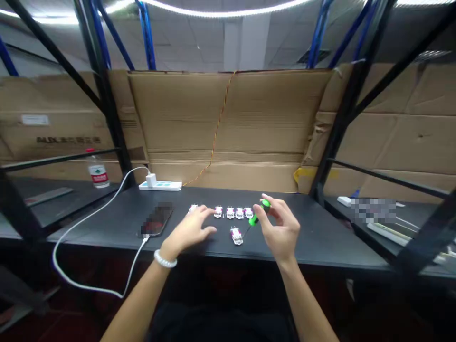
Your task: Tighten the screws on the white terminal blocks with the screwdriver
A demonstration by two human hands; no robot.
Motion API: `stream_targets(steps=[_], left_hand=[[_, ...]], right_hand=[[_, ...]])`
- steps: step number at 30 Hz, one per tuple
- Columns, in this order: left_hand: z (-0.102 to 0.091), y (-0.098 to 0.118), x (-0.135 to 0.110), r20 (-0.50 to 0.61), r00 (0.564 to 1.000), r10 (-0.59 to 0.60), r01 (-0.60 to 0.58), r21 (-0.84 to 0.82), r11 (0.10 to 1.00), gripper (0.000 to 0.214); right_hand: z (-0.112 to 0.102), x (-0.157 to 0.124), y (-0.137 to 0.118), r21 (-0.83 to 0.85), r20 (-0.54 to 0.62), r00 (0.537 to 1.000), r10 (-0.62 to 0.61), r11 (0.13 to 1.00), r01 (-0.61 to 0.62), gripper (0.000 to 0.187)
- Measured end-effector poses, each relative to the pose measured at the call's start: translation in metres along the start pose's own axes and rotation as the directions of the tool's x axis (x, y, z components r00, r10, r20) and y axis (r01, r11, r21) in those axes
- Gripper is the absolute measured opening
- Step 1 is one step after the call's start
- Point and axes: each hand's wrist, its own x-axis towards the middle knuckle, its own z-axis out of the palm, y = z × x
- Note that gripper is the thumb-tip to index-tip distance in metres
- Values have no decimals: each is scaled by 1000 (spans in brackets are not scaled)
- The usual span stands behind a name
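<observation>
My right hand (281, 227) is closed around a small green-handled screwdriver (259, 213), its tip slanting down toward a single small white part (236, 235) lying on the dark table (320, 237). My left hand (191, 229) rests flat on the table with fingers stretched out, holding nothing, just left of that part. Behind the hands, a row of several similar small white parts (230, 212) runs left to right. A white bead bracelet (164, 260) circles my left wrist.
A phone (156, 220) lies left of my hand, its white cable (89, 223) running to a power strip (160, 185) at the back. A water bottle (98, 172) stands far left. Cardboard sheets (249, 128) wall the back; black rack posts (110, 109) flank the table.
</observation>
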Motion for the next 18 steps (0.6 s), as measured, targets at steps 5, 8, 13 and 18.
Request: stream_targets(steps=[5,8,13,18], left_hand=[[-42,-67,-25,-201,719,-666,691,308,654,103],[-59,-105,-37,-76,663,-745,737,241,631,113],[-79,-151,-54,-123,638,-760,768,173,617,98],[-89,-178,-79,-265,563,-783,826,200,527,84]], right_hand=[[0,0,0,17,14,1000,7,1000,-7,29],[0,0,0,5,15,1000,6,1000,-6,29],[-1,0,1,6,19,1000,11,1000,-11,31],[-2,0,2,9,22,1000,1,1000,-1,31]])
